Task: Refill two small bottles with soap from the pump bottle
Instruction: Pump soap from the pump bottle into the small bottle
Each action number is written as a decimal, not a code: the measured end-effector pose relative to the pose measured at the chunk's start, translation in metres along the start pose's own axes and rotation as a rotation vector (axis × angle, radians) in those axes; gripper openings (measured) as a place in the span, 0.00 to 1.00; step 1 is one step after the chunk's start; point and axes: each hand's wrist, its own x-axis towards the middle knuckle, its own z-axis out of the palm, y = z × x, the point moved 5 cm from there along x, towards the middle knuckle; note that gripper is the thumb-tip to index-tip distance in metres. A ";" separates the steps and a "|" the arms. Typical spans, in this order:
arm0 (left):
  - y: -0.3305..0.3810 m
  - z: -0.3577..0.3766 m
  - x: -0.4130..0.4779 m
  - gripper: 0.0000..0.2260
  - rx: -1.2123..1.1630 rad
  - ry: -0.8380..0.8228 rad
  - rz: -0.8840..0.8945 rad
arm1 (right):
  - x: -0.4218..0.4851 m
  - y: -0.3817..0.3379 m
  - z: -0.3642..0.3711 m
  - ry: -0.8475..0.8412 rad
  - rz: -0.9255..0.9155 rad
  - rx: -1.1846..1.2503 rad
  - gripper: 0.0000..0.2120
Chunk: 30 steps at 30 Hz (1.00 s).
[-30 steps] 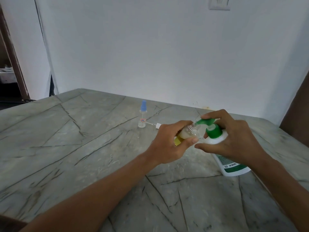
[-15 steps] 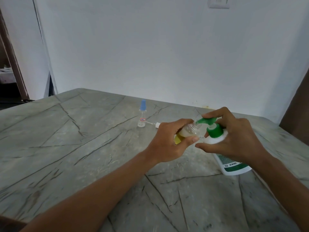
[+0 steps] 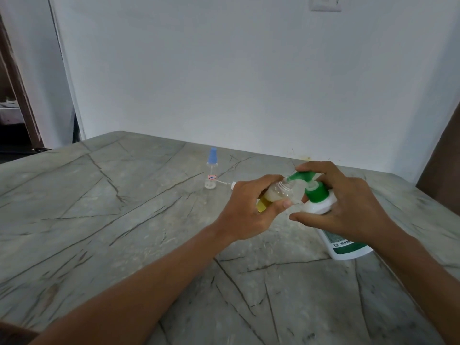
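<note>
My left hand point(image 3: 246, 210) grips a small clear bottle point(image 3: 277, 192) tilted on its side, its open mouth against the green nozzle of the pump bottle point(image 3: 321, 202). Pale yellowish soap partly fills the small bottle. My right hand point(image 3: 346, 207) wraps around the white pump bottle's neck, with fingers lying over the green pump head. A second small bottle point(image 3: 211, 173), clear with a blue cap and a small label, stands upright farther back on the table. A loose white spray top with a thin tube point(image 3: 230, 184) lies beside it.
The grey veined stone table point(image 3: 124, 220) meets a white wall at the back. Its left edge drops off toward a doorway point(image 3: 15, 108). A dark brown panel point(image 3: 445, 158) stands at the far right.
The pump head has risen slightly and my right fingers have lifted with it. The small bottle stays at the nozzle, and both hands have barely shifted.
</note>
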 end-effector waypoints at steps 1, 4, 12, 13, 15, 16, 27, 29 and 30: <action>-0.001 0.000 0.000 0.18 -0.006 0.003 -0.004 | 0.000 0.000 0.000 0.001 0.004 -0.001 0.37; 0.000 0.001 0.000 0.18 -0.016 0.011 -0.003 | 0.000 0.001 0.000 0.012 0.020 -0.012 0.37; 0.001 0.004 -0.001 0.17 0.041 -0.030 0.014 | 0.000 0.001 -0.002 0.017 0.010 0.048 0.31; 0.001 0.005 -0.002 0.17 0.047 -0.035 0.018 | 0.000 0.001 -0.002 0.024 0.008 0.047 0.30; 0.002 0.007 -0.002 0.17 0.055 -0.040 0.019 | -0.001 0.002 -0.001 0.033 0.012 0.041 0.30; 0.002 0.006 -0.002 0.17 0.057 -0.040 0.021 | 0.000 0.002 -0.001 0.032 0.019 0.040 0.31; 0.001 0.003 -0.001 0.18 0.003 -0.008 0.021 | -0.002 0.001 -0.002 0.036 0.011 0.028 0.34; 0.002 0.003 0.000 0.18 -0.002 -0.005 0.027 | -0.002 0.001 -0.003 0.052 0.008 0.043 0.34; 0.003 0.003 0.000 0.19 -0.005 -0.007 0.027 | -0.002 0.001 -0.003 0.063 0.007 0.054 0.34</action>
